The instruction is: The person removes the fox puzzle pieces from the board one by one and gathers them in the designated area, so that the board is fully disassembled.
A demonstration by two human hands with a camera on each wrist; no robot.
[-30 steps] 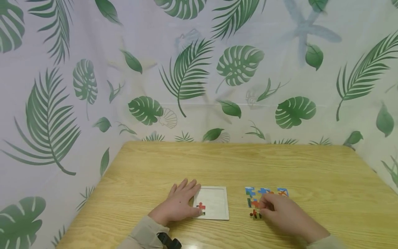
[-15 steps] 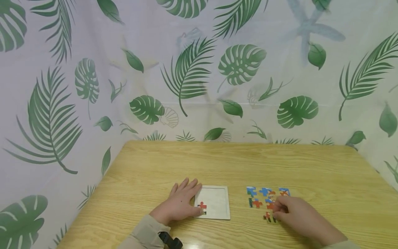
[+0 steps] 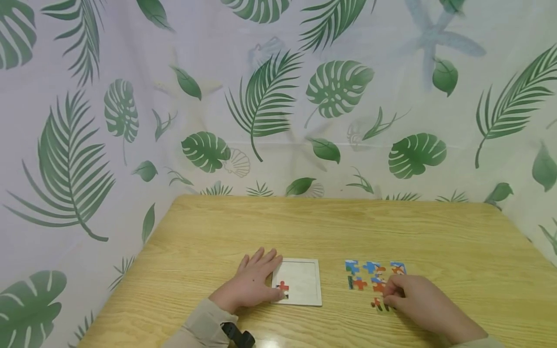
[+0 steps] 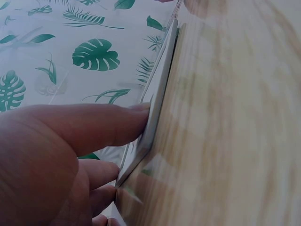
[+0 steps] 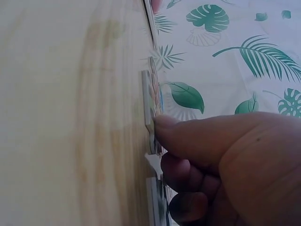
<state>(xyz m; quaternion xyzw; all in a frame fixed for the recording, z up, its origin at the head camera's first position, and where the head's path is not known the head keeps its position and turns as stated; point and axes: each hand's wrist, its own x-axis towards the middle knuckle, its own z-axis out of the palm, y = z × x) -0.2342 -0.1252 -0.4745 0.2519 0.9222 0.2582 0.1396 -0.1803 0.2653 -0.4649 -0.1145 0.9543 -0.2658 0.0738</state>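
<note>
A square white puzzle tray [image 3: 304,282] lies on the table, with a red jigsaw piece [image 3: 283,286] in its lower left. My left hand [image 3: 250,282] rests on its left side, fingers straight and spread, thumb [image 4: 127,120] pressing the near corner. Partly covering that piece is the same thumb. To the right, my right hand [image 3: 415,302] pinches a red and dark jigsaw piece [image 3: 376,304] at table level with curled fingers. Its thumb [image 5: 183,132] touches the piece edge in the right wrist view. Part of this piece is hidden by the fingers.
Several loose jigsaw pieces [image 3: 359,283] in blue and red lie in loose rows between the tray and my right hand, some partly hidden by it. The wooden table [image 3: 322,227] ends at a leaf-patterned cloth [image 3: 270,96]. A black wrist strap [image 3: 237,335] sits on my left sleeve.
My right hand has slid rightward with the near-row jigsaw piece, uncovering more of the pieces behind, then nearly stopped. My left hand stays on the tray.
</note>
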